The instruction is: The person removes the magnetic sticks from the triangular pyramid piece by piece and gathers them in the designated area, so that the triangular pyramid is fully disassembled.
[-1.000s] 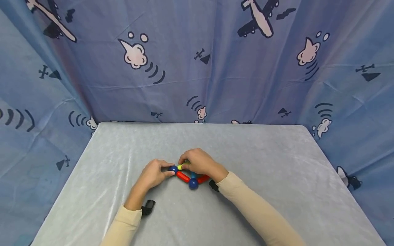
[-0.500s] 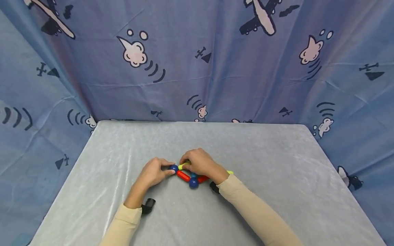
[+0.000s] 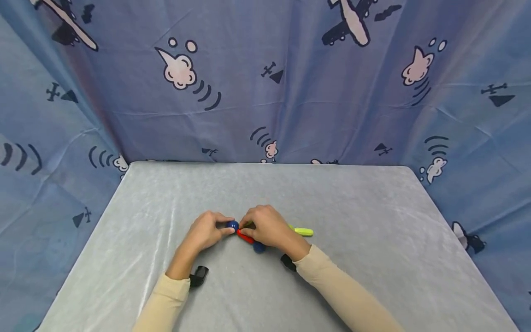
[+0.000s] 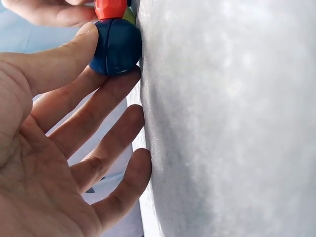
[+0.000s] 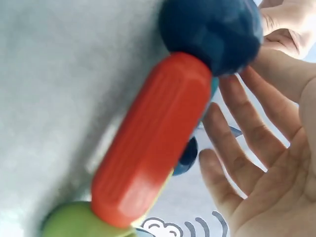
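Note:
My left hand (image 3: 207, 230) pinches a dark blue ball (image 3: 232, 225) between thumb and fingers; in the left wrist view the ball (image 4: 117, 47) joins a red building stick (image 4: 110, 8). My right hand (image 3: 265, 226) is close beside that ball, thumb and index finger together around a yellow-green stick (image 3: 250, 224) that is mostly hidden. The red stick (image 3: 245, 236) runs from the held ball to a second blue ball (image 3: 259, 247). In the right wrist view another red stick (image 5: 153, 138) links a blue ball (image 5: 212, 34) to a green rounded piece (image 5: 74, 222).
A yellow-green stick (image 3: 304, 231) sticks out right of my right hand. The pieces are low on a grey cloth-covered table (image 3: 352, 198). A blue printed curtain (image 3: 236, 106) stands behind it. Dark wrist cameras (image 3: 199, 276) sit on both wrists.
The right hand has shifted slightly toward the viewer, its fingertips now at the red stick's end. It hides more of the second blue ball's surroundings, while the yellow-green stick at right shows more.

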`<state>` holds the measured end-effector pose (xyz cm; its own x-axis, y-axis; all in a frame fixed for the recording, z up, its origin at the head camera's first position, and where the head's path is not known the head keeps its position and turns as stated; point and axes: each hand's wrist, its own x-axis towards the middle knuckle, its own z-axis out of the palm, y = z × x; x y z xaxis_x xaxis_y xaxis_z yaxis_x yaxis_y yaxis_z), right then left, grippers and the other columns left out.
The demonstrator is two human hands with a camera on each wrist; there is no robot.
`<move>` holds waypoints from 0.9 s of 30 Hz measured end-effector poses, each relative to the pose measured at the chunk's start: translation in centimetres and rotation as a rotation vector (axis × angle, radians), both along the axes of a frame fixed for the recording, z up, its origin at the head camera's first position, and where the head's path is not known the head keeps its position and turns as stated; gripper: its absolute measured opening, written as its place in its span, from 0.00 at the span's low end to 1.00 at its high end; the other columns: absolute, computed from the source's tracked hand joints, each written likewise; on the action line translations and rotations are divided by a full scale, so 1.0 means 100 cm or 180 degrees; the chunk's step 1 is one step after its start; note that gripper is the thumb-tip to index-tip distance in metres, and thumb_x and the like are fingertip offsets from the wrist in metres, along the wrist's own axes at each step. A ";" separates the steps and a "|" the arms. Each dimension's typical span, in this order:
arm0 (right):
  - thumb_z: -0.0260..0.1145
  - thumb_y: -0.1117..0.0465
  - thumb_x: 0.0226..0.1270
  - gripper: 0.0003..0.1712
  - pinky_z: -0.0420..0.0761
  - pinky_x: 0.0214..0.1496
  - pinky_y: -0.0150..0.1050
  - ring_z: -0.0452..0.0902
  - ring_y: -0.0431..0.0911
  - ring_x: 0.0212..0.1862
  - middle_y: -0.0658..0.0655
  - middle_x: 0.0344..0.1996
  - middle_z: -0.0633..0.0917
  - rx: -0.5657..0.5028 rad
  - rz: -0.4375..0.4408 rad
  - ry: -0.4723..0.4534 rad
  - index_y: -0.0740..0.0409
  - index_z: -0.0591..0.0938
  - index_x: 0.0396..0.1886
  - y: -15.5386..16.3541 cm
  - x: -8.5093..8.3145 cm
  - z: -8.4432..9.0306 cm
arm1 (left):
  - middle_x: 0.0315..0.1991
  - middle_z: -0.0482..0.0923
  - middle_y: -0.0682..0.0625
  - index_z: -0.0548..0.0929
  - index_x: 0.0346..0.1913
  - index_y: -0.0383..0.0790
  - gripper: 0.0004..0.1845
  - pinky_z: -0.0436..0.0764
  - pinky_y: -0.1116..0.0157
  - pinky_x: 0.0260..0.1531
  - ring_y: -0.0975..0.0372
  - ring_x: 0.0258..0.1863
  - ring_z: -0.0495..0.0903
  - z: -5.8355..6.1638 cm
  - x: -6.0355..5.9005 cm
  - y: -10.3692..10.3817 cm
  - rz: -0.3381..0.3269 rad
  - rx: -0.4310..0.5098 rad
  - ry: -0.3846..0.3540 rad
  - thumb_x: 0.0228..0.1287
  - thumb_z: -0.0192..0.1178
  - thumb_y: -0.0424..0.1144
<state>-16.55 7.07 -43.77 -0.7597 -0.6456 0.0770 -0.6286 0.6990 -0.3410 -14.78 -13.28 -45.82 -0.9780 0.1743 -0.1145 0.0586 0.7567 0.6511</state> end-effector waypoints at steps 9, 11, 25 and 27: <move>0.72 0.49 0.63 0.08 0.80 0.40 0.33 0.82 0.36 0.34 0.42 0.33 0.90 -0.0042 -0.0181 -0.0211 0.43 0.90 0.39 -0.002 0.009 -0.005 | 0.47 0.88 0.51 0.90 0.48 0.51 0.15 0.80 0.53 0.50 0.55 0.51 0.84 0.000 0.001 0.000 0.0006 -0.0031 0.0060 0.57 0.73 0.44; 0.73 0.49 0.63 0.08 0.78 0.35 0.30 0.81 0.33 0.32 0.42 0.32 0.90 -0.0093 -0.0217 -0.0269 0.43 0.90 0.39 -0.002 0.009 -0.005 | 0.48 0.88 0.51 0.90 0.48 0.51 0.15 0.80 0.52 0.50 0.54 0.51 0.84 0.001 0.002 0.000 0.0017 -0.0043 0.0064 0.56 0.74 0.44; 0.73 0.47 0.62 0.07 0.71 0.40 0.36 0.77 0.32 0.26 0.38 0.30 0.90 0.0089 -0.0232 0.0188 0.41 0.91 0.37 -0.006 0.014 -0.005 | 0.48 0.88 0.49 0.90 0.48 0.51 0.16 0.80 0.52 0.51 0.54 0.52 0.84 -0.004 0.002 -0.001 0.0052 0.0017 0.0074 0.56 0.74 0.45; 0.73 0.48 0.62 0.07 0.69 0.39 0.36 0.75 0.31 0.25 0.38 0.29 0.90 0.0119 -0.0254 0.0237 0.41 0.91 0.36 -0.006 0.015 -0.004 | 0.48 0.88 0.50 0.90 0.48 0.52 0.15 0.80 0.52 0.51 0.54 0.52 0.84 -0.004 0.001 0.000 0.0039 0.0037 0.0092 0.56 0.74 0.45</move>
